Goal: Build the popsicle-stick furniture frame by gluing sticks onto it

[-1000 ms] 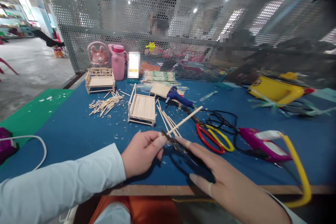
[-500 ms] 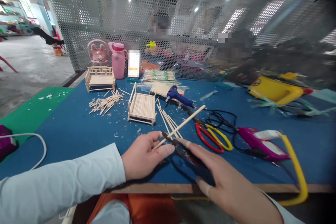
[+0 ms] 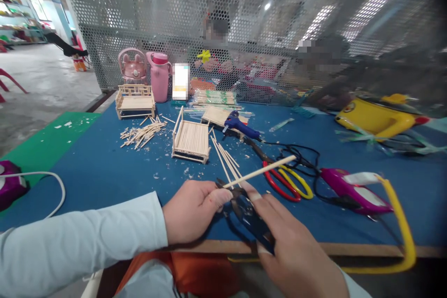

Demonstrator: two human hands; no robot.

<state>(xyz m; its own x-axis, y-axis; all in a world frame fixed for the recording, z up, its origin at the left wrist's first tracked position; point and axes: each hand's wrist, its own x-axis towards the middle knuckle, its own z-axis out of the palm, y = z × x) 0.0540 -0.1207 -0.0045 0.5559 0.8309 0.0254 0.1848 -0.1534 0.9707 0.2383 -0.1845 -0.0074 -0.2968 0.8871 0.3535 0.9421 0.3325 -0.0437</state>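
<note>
Over there, the left arm [image 3: 87, 235] slants in, its grip [image 3: 193, 212] pinched, thumb [image 3: 222, 197] laid over bent fingers [image 3: 205, 189]; the right grip [image 3: 279, 230] faces it, back uppermost, fingers [image 3: 256, 195] above, thumb [image 3: 264, 255] below.

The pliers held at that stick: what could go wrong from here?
The left hand pinches the stick right beside the jaws of the pliers, so it might get nipped. The blue glue gun lies farther back; I can't tell whether it's hot, but if so, brushing against it could burn.
</note>
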